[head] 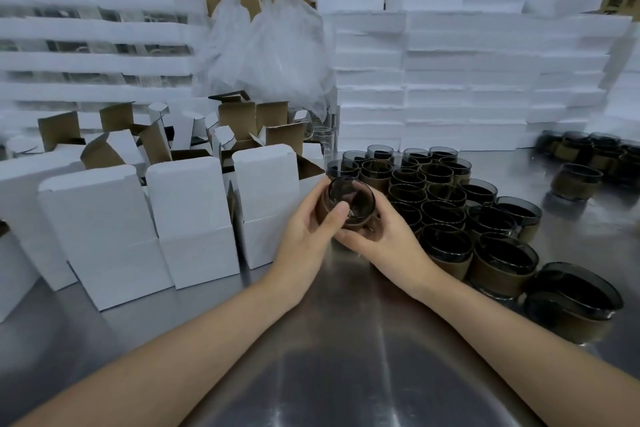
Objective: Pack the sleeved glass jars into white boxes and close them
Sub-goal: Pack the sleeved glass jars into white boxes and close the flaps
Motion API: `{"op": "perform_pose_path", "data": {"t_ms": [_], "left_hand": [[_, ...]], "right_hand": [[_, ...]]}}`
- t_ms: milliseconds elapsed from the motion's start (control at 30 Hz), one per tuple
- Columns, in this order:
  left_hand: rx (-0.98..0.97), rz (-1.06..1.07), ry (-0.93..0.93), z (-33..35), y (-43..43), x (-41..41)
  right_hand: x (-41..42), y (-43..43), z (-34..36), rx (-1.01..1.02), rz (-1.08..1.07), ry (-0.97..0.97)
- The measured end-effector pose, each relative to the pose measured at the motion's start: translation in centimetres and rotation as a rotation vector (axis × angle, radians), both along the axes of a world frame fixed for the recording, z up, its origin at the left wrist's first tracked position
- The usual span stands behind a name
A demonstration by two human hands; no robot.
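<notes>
Both hands grip one sleeved jar: left hand wraps its side, right hand cups underneath. Sleeve mostly hidden by fingers. Far jars blurred.

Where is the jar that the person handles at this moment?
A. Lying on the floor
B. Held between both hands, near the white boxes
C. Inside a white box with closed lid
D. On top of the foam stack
B: the left hand and the right hand both curl round one sleeved jar, just right of the nearest white box, above the metal table.
</notes>
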State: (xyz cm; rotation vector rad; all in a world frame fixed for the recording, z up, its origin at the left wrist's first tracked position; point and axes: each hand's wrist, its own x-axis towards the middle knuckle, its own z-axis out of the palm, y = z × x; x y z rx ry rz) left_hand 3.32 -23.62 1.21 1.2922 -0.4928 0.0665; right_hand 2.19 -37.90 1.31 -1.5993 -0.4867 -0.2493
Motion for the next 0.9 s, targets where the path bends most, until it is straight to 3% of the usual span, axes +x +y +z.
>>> {"op": "perform_pose_path", "data": {"t_ms": [267,700,900], "left_hand": [[-0.087,-0.035,0.109,0.4,0.3,0.4],[-0.128,0.061,0.037,0.8,0.0,-0.3],[-0.105,0.078,0.015,0.8,0.0,-0.7]], "right_hand": [[-0.2,-0.1,-0.1,-0.007,-0.059,-0.081],[-0.6,-0.2,0.0,-0.110,0.018,-0.214],[-1.1,0.0,0.6,-0.260,-0.045,-0.344]]}}
